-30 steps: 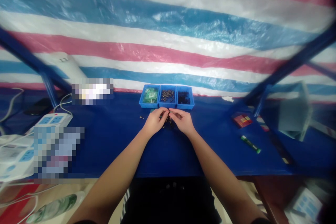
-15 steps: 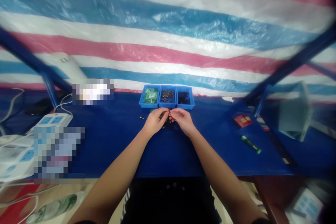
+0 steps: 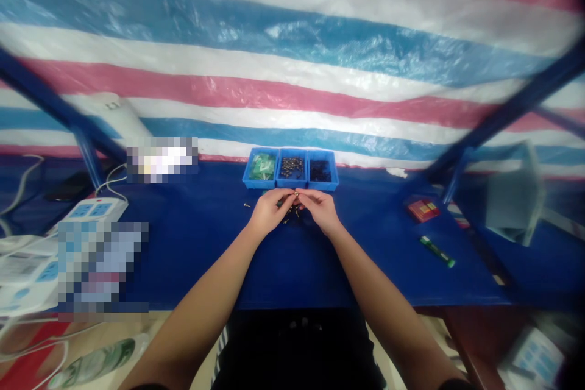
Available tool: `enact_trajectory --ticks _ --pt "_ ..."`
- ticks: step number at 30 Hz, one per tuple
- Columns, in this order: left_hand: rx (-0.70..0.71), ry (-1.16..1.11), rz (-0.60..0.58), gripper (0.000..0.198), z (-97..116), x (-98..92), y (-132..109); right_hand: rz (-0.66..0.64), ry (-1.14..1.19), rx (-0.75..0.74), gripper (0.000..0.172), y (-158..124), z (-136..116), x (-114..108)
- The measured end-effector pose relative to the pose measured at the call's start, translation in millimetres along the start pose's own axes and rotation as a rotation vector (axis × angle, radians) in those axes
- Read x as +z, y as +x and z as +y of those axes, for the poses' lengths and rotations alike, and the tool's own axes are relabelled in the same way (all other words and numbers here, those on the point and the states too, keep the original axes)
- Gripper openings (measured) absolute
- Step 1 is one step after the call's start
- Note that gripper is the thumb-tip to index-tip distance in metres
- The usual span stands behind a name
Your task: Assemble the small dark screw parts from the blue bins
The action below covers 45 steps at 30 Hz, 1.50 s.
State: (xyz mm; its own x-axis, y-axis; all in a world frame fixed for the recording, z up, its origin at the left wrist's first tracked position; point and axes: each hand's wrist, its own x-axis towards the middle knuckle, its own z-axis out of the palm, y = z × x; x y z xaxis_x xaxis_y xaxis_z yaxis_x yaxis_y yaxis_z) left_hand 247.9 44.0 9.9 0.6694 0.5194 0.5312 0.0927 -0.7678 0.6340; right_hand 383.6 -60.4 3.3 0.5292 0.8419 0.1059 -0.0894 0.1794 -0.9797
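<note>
My left hand [image 3: 269, 211] and my right hand [image 3: 321, 209] meet over the blue table [image 3: 292, 268], just in front of three small blue bins [image 3: 290, 169]. Both hands have their fingertips pinched together on a tiny metal part [image 3: 295, 195] held between them. A few more small metal parts [image 3: 290, 214] lie loose on the table beneath the hands. One stray screw [image 3: 247, 204] rests to the left. The left bin holds green pieces, the middle bin brass-coloured parts, the right bin dark parts.
White power strips [image 3: 94, 209] with cables lie at the left edge. A red box [image 3: 423, 209] and a green marker [image 3: 436, 251] sit at the right. Blue frame struts [image 3: 498, 116] slope down on both sides. A striped tarp [image 3: 292, 61] hangs behind.
The pinched fingertips have shifted slightly and closed together on the small part; the arms have stayed in place.
</note>
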Motion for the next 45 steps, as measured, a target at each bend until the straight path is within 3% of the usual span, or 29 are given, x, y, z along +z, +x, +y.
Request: enact_trajectory --ticks 19,29,45 --pt "-0.067 0.0 -0.025 0.026 2.2 -1.0 -0.4 -0.011 0.088 0.084 0.039 -1.9 -2.9 0.0" --pt "-0.015 -0.003 0.038 0.026 -1.9 2.0 -0.5 -0.029 0.074 0.049 0.042 -1.8 -8.5 -0.1" --pt "0.004 -0.037 -0.015 0.026 1.6 -1.1 -1.0 0.026 -0.009 0.006 0.029 -2.1 -6.6 0.9"
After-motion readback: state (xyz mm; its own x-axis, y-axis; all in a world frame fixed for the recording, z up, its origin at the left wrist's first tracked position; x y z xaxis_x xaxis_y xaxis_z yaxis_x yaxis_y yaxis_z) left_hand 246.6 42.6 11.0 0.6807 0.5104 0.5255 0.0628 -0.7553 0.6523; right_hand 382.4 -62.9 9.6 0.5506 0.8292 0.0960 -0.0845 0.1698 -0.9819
